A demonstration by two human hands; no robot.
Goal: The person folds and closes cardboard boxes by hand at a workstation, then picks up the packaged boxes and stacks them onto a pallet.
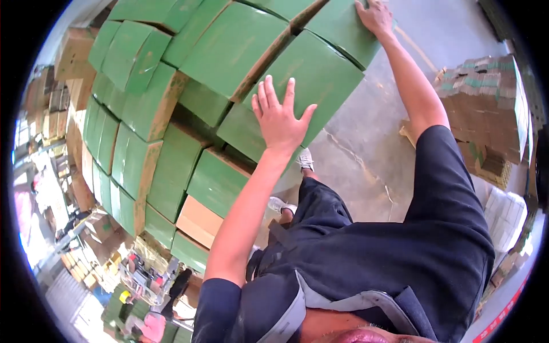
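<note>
Green cardboard boxes are stacked high in front of me. My left hand (280, 117) lies flat with fingers spread on the side of a green box (320, 86) near the middle of the view. Farther up and to the right, my right hand (376, 17) rests on the edge of another green box (343, 31), its fingers apart. Neither hand is wrapped round anything. Below my left hand, a dark gap shows between boxes, and a plain brown box (199, 220) sits lower in the stack.
Flattened brown cardboard (483, 108) is piled at the right, with a white wrapped stack (505, 220) below it. Cracked concrete floor (372, 154) lies beside the boxes. A person in pink (153, 327) is at the lower left, near cluttered shelves and cartons.
</note>
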